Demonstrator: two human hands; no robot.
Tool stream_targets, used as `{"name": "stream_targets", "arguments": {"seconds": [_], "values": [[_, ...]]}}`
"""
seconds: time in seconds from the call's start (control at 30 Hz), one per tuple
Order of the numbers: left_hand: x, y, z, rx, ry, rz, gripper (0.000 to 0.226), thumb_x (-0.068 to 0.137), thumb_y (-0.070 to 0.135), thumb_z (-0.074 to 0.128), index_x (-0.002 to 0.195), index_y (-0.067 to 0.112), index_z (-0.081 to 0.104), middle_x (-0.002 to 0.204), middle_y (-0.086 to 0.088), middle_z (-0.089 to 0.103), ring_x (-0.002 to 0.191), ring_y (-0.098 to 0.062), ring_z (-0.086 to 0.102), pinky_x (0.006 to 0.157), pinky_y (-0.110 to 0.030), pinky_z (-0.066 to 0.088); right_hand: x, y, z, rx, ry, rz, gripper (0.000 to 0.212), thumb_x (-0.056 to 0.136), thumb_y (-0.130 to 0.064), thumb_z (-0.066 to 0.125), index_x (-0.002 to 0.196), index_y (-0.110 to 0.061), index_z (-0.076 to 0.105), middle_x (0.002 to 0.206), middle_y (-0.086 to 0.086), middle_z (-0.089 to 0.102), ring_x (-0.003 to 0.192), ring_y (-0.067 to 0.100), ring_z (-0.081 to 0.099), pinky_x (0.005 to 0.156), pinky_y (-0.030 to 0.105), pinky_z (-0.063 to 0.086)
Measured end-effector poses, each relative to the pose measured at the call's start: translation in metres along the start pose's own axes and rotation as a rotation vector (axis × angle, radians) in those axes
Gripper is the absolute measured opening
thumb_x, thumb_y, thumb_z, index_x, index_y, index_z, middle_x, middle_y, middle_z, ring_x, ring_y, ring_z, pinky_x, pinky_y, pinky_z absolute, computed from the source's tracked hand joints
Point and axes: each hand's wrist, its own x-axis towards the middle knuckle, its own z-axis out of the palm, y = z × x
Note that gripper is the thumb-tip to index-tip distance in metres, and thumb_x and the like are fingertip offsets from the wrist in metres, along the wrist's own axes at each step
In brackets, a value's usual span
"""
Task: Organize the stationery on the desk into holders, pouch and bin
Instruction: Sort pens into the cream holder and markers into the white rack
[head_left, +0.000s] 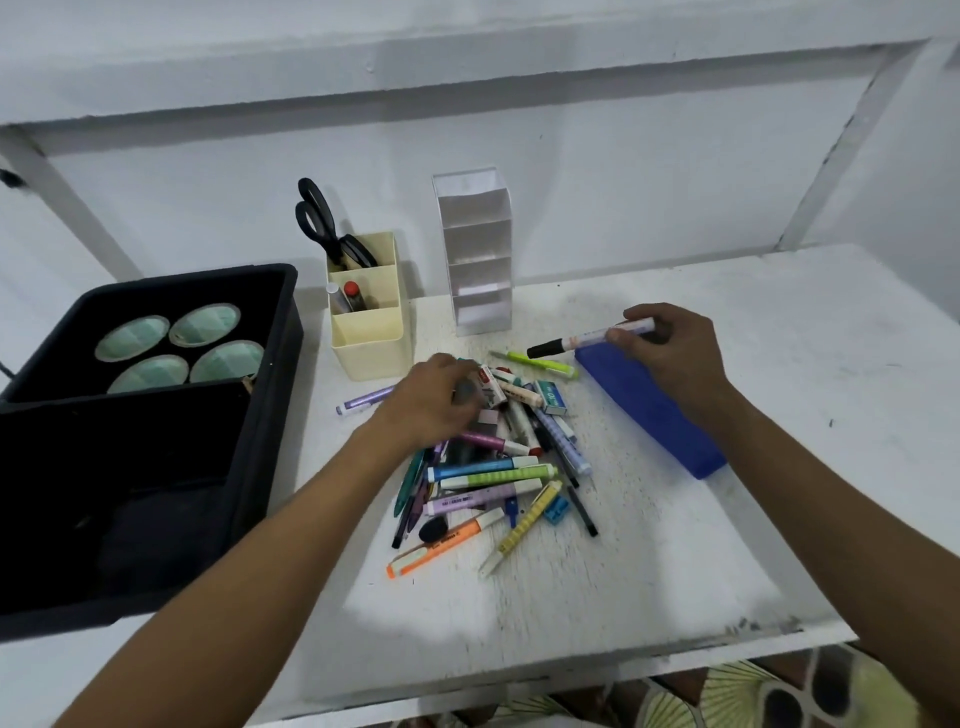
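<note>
A heap of pens, highlighters and erasers (493, 467) lies in the middle of the white desk (727, 519). My left hand (434, 400) reaches into the top of the heap, fingers curled around a small grey item next to a white eraser box (491, 389). My right hand (675, 348) holds a white marker with a black cap (582, 340) above the blue pouch (649, 410). The cream holder (371, 322) carries black scissors (324, 223) and two markers. A clear tiered holder (478, 254) stands beside it. The black bin (140, 431) sits at the left.
Four round green-lined cups (182, 343) sit in the bin's back section. A purple pen (363, 400) lies apart, left of the heap. A small blue sharpener (556, 509) rests at the heap's right. The desk's front edge runs close below, patterned floor beyond.
</note>
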Motion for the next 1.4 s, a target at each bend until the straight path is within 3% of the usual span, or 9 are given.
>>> {"name": "stream_targets", "arguments": {"seconds": [0.07, 0.17, 0.47, 0.57, 0.73, 1.03, 1.17, 1.3, 1.4], "values": [[0.001, 0.007, 0.013, 0.119, -0.138, 0.125, 0.068, 0.083, 0.065, 0.051, 0.143, 0.039, 0.035, 0.147, -0.006, 0.033, 0.133, -0.028, 0.036, 0.107, -0.045, 0.037, -0.002, 0.003, 0.001, -0.029, -0.013, -0.027, 0.026, 0.076, -0.018, 0.078, 0.098, -0.009, 0.069, 0.086, 0.01, 0.071, 0.075, 0.021, 0.067, 0.072, 0.038, 0.056], [0.002, 0.001, 0.03, 0.221, -0.137, 0.174, 0.067, 0.078, 0.074, 0.043, 0.139, 0.05, 0.031, 0.146, -0.007, 0.029, 0.131, -0.031, 0.035, 0.106, -0.047, 0.038, -0.006, 0.007, 0.002, -0.043, -0.029, -0.063, 0.025, 0.075, -0.019, 0.079, 0.096, -0.011, 0.069, 0.086, 0.01, 0.071, 0.076, 0.024, 0.067, 0.071, 0.037, 0.055], [-0.007, 0.007, 0.014, 0.35, 0.047, 0.287, 0.036, 0.094, 0.032, 0.053, 0.131, 0.032, 0.056, 0.135, -0.01, 0.041, 0.125, -0.029, 0.038, 0.098, -0.04, 0.036, -0.01, 0.013, 0.005, -0.065, -0.028, -0.096, 0.023, 0.076, -0.018, 0.078, 0.096, -0.009, 0.07, 0.082, 0.011, 0.07, 0.063, 0.02, 0.061, 0.058, 0.033, 0.05], [-0.004, 0.029, 0.016, 0.43, -0.038, 0.47, 0.033, 0.096, 0.029, 0.053, 0.128, 0.036, 0.058, 0.118, -0.005, 0.05, 0.109, -0.023, 0.046, 0.085, -0.037, 0.045, -0.011, 0.014, 0.007, -0.074, -0.035, -0.102, 0.022, 0.076, -0.016, 0.078, 0.095, -0.009, 0.069, 0.082, 0.012, 0.07, 0.07, 0.034, 0.064, 0.062, 0.043, 0.054], [0.006, 0.046, 0.014, 0.458, -0.124, 0.573, 0.033, 0.094, 0.022, 0.056, 0.125, 0.03, 0.062, 0.113, -0.004, 0.054, 0.104, -0.021, 0.052, 0.078, -0.031, 0.044, -0.011, 0.013, 0.005, -0.079, -0.037, -0.1, 0.022, 0.077, -0.017, 0.077, 0.096, -0.01, 0.069, 0.083, 0.013, 0.07, 0.072, 0.036, 0.064, 0.064, 0.048, 0.055], [0.012, 0.045, 0.009, 0.5, -0.119, 0.618, 0.03, 0.092, 0.014, 0.057, 0.12, 0.026, 0.06, 0.121, -0.003, 0.054, 0.105, -0.02, 0.05, 0.083, -0.033, 0.047, -0.011, 0.009, 0.004, -0.065, -0.037, -0.062, 0.024, 0.079, -0.015, 0.075, 0.101, -0.009, 0.068, 0.087, 0.01, 0.069, 0.074, 0.027, 0.064, 0.067, 0.037, 0.053], [0.012, 0.041, 0.007, 0.365, -0.114, 0.599, 0.031, 0.093, 0.011, 0.056, 0.123, 0.02, 0.059, 0.126, -0.001, 0.06, 0.114, -0.02, 0.053, 0.092, -0.037, 0.047, -0.008, 0.005, 0.004, -0.039, -0.03, -0.055, 0.023, 0.079, -0.012, 0.074, 0.101, -0.011, 0.066, 0.092, 0.014, 0.07, 0.078, 0.025, 0.066, 0.074, 0.035, 0.056], [0.009, 0.038, -0.006, 0.037, -0.024, 0.393, 0.019, 0.096, 0.015, 0.053, 0.115, 0.019, 0.058, 0.112, -0.001, 0.067, 0.098, -0.018, 0.063, 0.079, -0.03, 0.051, -0.003, 0.001, 0.006, 0.003, -0.039, -0.06, 0.026, 0.082, -0.01, 0.071, 0.107, -0.01, 0.064, 0.094, 0.011, 0.071, 0.082, 0.023, 0.068, 0.08, 0.038, 0.057], [0.002, 0.033, -0.025, -0.245, 0.158, 0.267, 0.018, 0.097, 0.016, 0.054, 0.115, 0.02, 0.054, 0.101, 0.001, 0.069, 0.085, -0.011, 0.067, 0.073, -0.028, 0.056, 0.0, -0.013, 0.015, 0.069, -0.073, -0.085, 0.029, 0.082, -0.006, 0.07, 0.109, -0.004, 0.062, 0.093, 0.013, 0.071, 0.083, 0.021, 0.07, 0.081, 0.036, 0.057]]}}
